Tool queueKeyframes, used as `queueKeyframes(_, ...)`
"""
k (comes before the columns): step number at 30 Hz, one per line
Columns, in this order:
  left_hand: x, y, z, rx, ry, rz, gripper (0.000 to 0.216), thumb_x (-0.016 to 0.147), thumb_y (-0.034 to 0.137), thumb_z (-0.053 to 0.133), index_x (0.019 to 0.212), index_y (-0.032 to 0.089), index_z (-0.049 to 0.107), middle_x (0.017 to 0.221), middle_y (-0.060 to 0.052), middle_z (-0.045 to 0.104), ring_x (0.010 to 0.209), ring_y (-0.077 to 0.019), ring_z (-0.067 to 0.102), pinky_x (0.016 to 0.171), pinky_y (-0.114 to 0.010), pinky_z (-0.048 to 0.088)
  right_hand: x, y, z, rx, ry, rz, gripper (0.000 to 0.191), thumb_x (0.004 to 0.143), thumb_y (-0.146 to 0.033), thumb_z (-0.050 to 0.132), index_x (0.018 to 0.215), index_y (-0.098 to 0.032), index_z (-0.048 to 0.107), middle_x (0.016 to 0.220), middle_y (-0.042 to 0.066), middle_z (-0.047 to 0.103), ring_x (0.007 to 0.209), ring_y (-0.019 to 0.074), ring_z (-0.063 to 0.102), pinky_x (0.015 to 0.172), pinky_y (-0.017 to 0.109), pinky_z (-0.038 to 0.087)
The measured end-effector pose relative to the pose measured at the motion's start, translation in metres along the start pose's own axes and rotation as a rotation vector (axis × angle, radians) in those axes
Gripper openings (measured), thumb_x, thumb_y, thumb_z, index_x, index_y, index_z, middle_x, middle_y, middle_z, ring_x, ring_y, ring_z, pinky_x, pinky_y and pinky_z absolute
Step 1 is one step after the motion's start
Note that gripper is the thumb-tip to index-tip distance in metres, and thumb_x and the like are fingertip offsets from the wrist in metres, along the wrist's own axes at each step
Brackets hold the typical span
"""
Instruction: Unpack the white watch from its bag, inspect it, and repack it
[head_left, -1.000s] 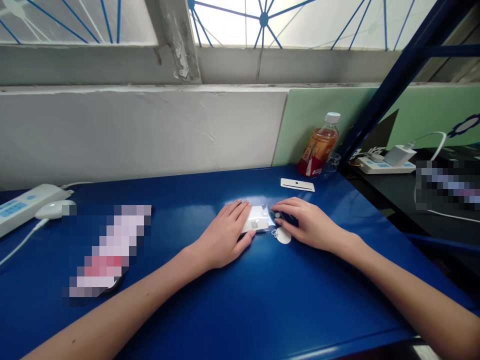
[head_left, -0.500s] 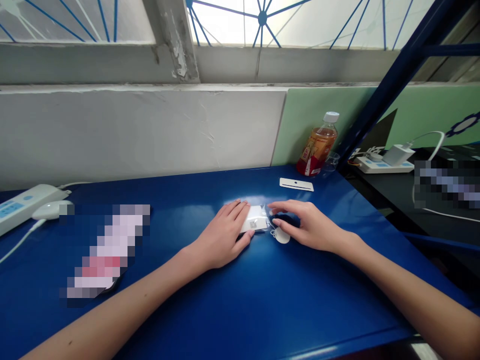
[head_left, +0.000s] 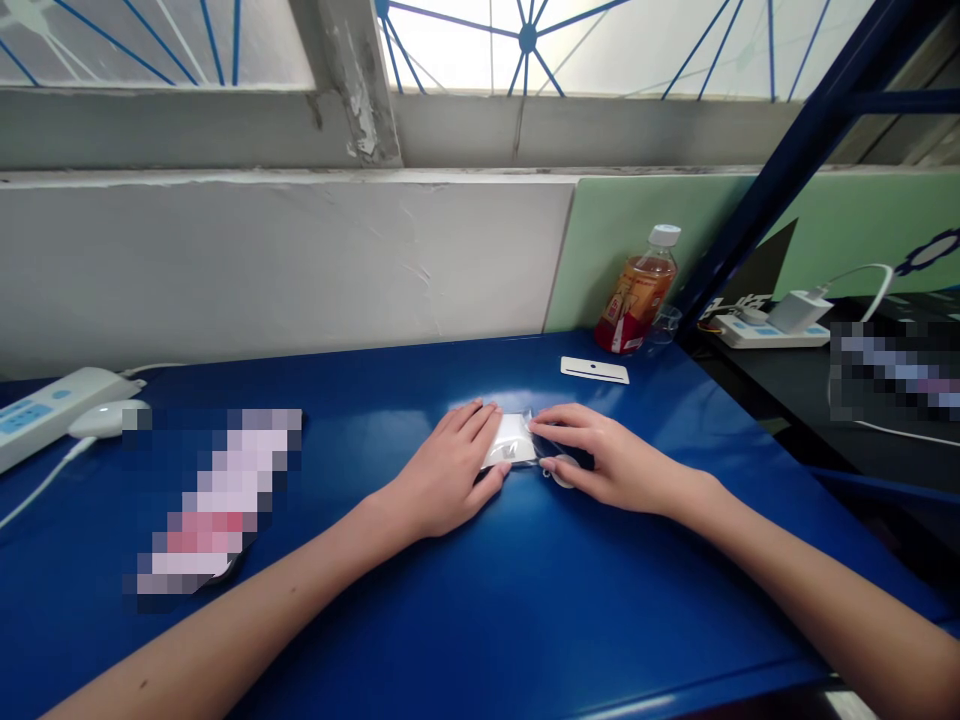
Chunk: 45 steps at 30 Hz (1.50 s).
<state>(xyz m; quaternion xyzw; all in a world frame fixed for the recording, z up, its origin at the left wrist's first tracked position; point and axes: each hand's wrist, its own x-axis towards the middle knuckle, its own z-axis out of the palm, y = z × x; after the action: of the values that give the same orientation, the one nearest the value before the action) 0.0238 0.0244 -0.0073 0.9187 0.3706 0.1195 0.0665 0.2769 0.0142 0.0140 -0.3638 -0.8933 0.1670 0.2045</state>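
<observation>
Two hands, the left hand [head_left: 442, 480] and the right hand [head_left: 611, 462], flank one white packet [head_left: 512, 440]. Far right stand one bottle [head_left: 637, 295] and one white card [head_left: 595, 370]. Two power strips lie at the edges: the left power strip [head_left: 37, 415] and the right power strip [head_left: 754, 332].

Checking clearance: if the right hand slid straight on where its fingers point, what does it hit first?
The right hand points left, so first the white packet at its fingertips, then likely the left hand just behind it; contact depth is unclear.
</observation>
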Motion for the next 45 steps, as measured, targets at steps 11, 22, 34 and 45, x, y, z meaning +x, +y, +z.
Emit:
queueKeyframes(11, 0.001, 0.001, -0.001, 0.022, -0.006, 0.001, 0.057, 0.101, 0.042, 0.039, 0.146, 0.008, 0.038, 0.151, -0.02, 0.043, 0.143, -0.0344, 0.035, 0.115, -0.05, 0.03, 0.0, -0.005, 0.01, -0.114, 0.011, 0.006, 0.043, 0.094, -0.023, 0.049, 0.134, -0.008, 0.056, 0.135, 0.02, 0.061, 0.129, 0.0331, 0.053, 0.106, 0.052, 0.047)
queueKeyframes(22, 0.001, 0.002, -0.001, 0.051, -0.036, -0.01, 0.06, 0.102, 0.045, 0.035, 0.147, 0.006, 0.037, 0.152, -0.021, 0.041, 0.144, -0.0342, 0.033, 0.116, -0.05, 0.028, 0.0, 0.003, 0.01, 0.07, 0.065, 0.044, 0.045, 0.081, -0.015, 0.058, 0.126, -0.013, 0.063, 0.129, 0.016, 0.066, 0.125, 0.0312, 0.057, 0.105, 0.049, 0.048)
queueKeyframes(34, 0.001, 0.002, 0.0, 0.041, -0.043, -0.01, 0.058, 0.101, 0.043, 0.037, 0.147, 0.007, 0.037, 0.152, -0.02, 0.041, 0.144, -0.0346, 0.033, 0.116, -0.05, 0.027, 0.0, -0.001, 0.005, 0.028, -0.021, 0.02, 0.042, 0.09, -0.021, 0.055, 0.131, -0.012, 0.061, 0.139, 0.017, 0.059, 0.136, 0.0326, 0.046, 0.108, 0.052, 0.045)
queueKeyframes(45, 0.002, 0.004, -0.002, 0.072, -0.045, 0.001, 0.057, 0.103, 0.042, 0.033, 0.148, 0.008, 0.036, 0.152, -0.019, 0.042, 0.144, -0.0348, 0.031, 0.114, -0.051, 0.028, -0.001, -0.007, 0.012, -0.173, -0.021, -0.057, 0.055, 0.09, -0.032, 0.06, 0.137, -0.006, 0.054, 0.142, 0.021, 0.055, 0.135, 0.0347, 0.048, 0.109, 0.05, 0.045)
